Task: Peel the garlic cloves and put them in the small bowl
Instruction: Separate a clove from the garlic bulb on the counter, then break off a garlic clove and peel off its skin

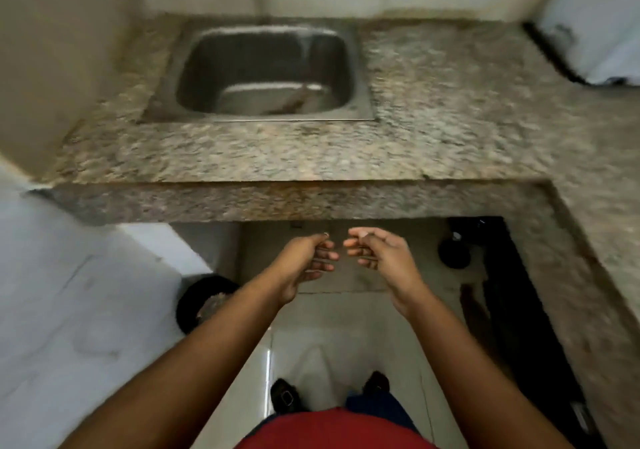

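Neither garlic cloves nor a small bowl can be made out in the head view; the frame is blurred. A small pale speck is seen at the left thumb tip, but whether it is a clove, a scrap of skin or a fingernail cannot be told.

Both hands are held over the floor, below and in front of the granite surface [433,102] edge. Anything carried in the fingers could, it is judged, be dropped to the tiles rather than onto the surface, since nothing lies beneath the hands. A wet steel sink [263,68] is set into the surface, so a peeled clove could also be lost there.

The left hand [308,261] and right hand [377,254] are stretched forward, palms turned inward, fingertips almost meeting. The fingers of each grip are loosely curled; whether anything is pinched cannot be told.
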